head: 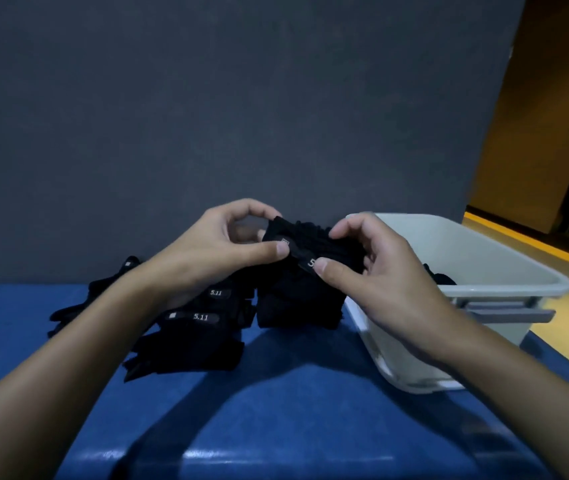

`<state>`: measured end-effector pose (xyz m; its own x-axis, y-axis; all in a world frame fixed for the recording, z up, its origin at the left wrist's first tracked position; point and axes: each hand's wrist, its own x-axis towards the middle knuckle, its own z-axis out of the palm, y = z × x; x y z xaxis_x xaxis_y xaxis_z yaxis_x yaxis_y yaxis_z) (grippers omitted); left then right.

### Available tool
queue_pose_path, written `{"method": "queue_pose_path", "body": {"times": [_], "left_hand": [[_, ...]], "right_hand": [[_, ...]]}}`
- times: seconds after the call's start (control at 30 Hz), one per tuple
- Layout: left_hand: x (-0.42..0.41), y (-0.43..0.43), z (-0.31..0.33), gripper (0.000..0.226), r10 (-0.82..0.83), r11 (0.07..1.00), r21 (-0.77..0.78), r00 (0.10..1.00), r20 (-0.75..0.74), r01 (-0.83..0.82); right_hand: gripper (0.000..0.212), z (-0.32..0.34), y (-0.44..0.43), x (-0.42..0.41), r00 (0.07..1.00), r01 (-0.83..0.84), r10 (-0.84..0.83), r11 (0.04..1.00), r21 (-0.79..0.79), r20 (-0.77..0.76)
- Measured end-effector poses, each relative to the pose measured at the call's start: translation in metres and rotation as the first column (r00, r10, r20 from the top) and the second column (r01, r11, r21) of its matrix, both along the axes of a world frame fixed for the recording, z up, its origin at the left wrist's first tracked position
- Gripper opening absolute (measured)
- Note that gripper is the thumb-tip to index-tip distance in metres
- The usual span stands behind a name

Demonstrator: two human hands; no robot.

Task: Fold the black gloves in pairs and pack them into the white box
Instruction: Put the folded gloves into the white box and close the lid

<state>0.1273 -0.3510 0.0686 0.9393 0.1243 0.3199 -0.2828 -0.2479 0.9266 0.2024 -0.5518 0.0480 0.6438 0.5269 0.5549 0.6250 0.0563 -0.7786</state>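
The left hand (220, 244) and the right hand (373, 268) are both pinching a folded black glove bundle (311, 271) above the blue table (276, 393). More black gloves (196, 327) are lying on the left, and the white box (484, 258) is sitting on the right.

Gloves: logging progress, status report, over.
Left hand and right hand pinch one black glove bundle above table. Loose gloves remain. White box unobstructed.

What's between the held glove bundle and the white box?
Nothing visible. Both hands, left hand and right hand, hold the black glove bundle just left of the white box; its top is open, with something black already inside.
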Motion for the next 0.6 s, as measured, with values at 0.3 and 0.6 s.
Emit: {"method": "queue_pose_path", "body": {"times": [0.3,0.6], "left_hand": [[0.072,-0.035,0.08,0.042,-0.213,0.92,0.336,0.977,-0.004,0.202],[0.158,-0.087,0.086,0.054,-0.313,0.809,0.474,0.937,-0.153,0.348]], "right_hand": [[0.054,0.08,-0.053,0.033,0.999,0.017,-0.026,0.98,-0.199,-0.04],[0.053,0.086,-0.095,0.105,0.982,0.095,-0.148,0.924,-0.371,-0.117]]}}
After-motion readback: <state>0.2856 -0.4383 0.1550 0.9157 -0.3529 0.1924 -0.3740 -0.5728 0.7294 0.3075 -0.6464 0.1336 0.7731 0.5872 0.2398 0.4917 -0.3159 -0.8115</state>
